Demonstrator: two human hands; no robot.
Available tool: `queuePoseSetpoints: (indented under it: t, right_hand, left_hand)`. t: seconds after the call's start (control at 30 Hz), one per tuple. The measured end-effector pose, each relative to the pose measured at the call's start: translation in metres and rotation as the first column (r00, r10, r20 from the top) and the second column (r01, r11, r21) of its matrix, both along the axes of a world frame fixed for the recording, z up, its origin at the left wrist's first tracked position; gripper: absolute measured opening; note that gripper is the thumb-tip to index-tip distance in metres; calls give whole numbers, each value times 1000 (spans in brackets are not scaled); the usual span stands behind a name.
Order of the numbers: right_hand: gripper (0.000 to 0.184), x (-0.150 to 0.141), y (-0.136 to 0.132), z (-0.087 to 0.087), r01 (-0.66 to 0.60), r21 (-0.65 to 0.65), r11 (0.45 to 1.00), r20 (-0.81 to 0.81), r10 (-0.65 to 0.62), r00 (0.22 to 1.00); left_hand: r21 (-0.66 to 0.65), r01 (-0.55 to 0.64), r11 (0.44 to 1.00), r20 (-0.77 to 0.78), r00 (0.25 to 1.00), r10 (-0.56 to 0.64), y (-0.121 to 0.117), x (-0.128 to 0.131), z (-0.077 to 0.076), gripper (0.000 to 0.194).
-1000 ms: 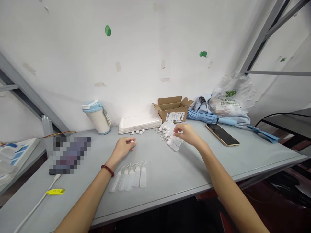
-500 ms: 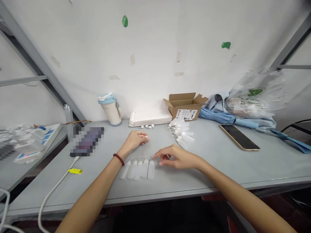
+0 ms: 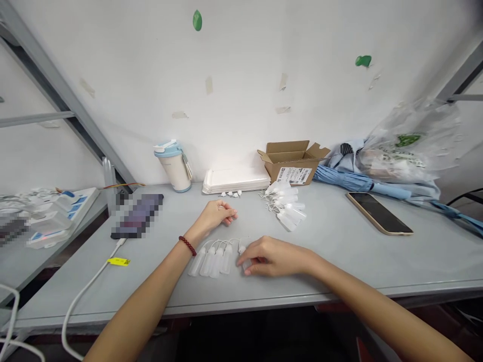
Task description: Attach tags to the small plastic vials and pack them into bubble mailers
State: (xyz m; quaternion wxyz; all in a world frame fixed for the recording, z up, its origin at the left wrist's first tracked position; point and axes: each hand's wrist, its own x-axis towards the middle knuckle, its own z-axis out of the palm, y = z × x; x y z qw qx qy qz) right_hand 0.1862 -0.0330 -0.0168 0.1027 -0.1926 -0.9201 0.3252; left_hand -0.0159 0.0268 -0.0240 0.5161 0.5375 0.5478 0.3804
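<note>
A row of several small translucent white plastic tags point(image 3: 216, 263), flat and elongated with thin white cords at their upper ends, lies near the table's front edge. My right hand point(image 3: 266, 256) has its thumb and fingers closed around the rightmost tag point(image 3: 242, 249), whose lower part is mostly hidden. Beyond the row, my left hand point(image 3: 218, 215) rests with fingers curled together; whatever they hold, if anything, is too small to make out. A loose pile of the same kind of tags point(image 3: 289, 206) lies farther back, right of centre.
Small white pieces point(image 3: 231, 193) lie before a stack of white trays point(image 3: 237, 180). Behind stand a tumbler point(image 3: 174, 168) and an open cardboard box point(image 3: 292, 168). A phone point(image 3: 379, 213) and folded blue umbrella point(image 3: 343, 178) lie right; a cabled, blurred device point(image 3: 139, 216) lies left.
My right hand has come down onto the rightmost tag and shifted it slightly right, apart from the row. My left hand stays nearly still. The view has tilted slightly.
</note>
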Motion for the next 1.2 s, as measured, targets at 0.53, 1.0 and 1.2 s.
queuePoseSetpoints:
  t: [0.53, 1.0, 1.2]
  right_hand:
    - [24, 0, 20, -21, 181, 720, 670, 157, -412, 898]
    - [27, -1, 27, -29, 302, 767, 566, 15, -487, 873]
    - [21, -1, 30, -26, 545, 367, 754, -357, -427, 831]
  left_hand:
    - [-52, 42, 998, -5, 999, -42, -12, 8, 14, 28]
    - [-39, -30, 999, 125, 991, 35, -9, 0, 16, 26]
    - [-45, 85, 995, 185, 980, -76, -9, 0, 12, 27]
